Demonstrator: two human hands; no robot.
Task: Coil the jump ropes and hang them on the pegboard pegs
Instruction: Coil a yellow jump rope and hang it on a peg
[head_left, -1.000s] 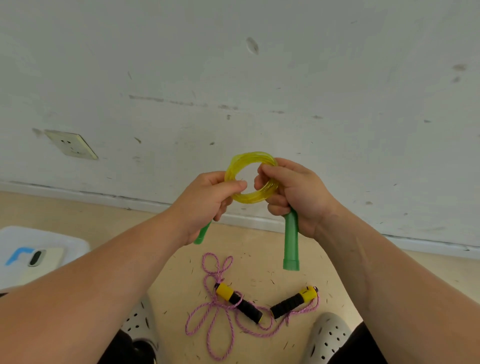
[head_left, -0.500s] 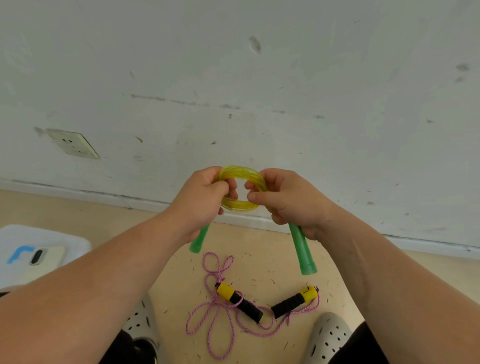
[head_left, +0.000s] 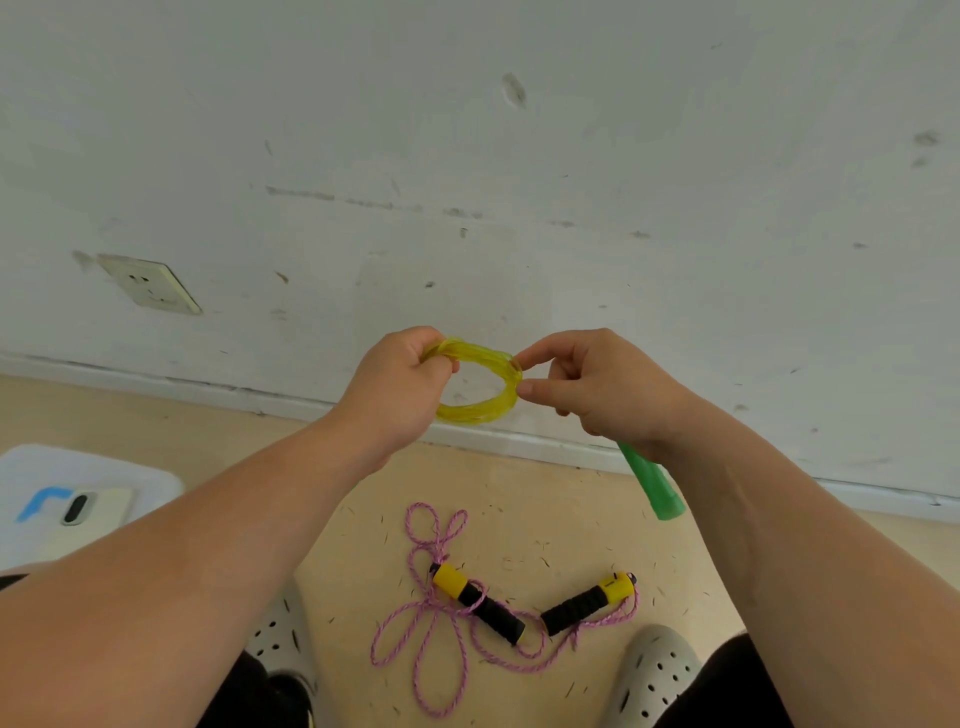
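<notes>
Between both hands' fingers (head_left: 537, 387) sits the yellow rope coil (head_left: 480, 382).

no legible txt, blue mark on white board (head_left: 78, 483) unreadable, no labels or nos.

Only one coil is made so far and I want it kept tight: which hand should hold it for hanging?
Probably the left hand: it wraps the yellow coil fully. The right hand only pinches its edge and also carries a green handle.

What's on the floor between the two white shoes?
In the head view, the pink jump rope with black-and-yellow handles lies uncoiled between the left shoe and right shoe.
</notes>
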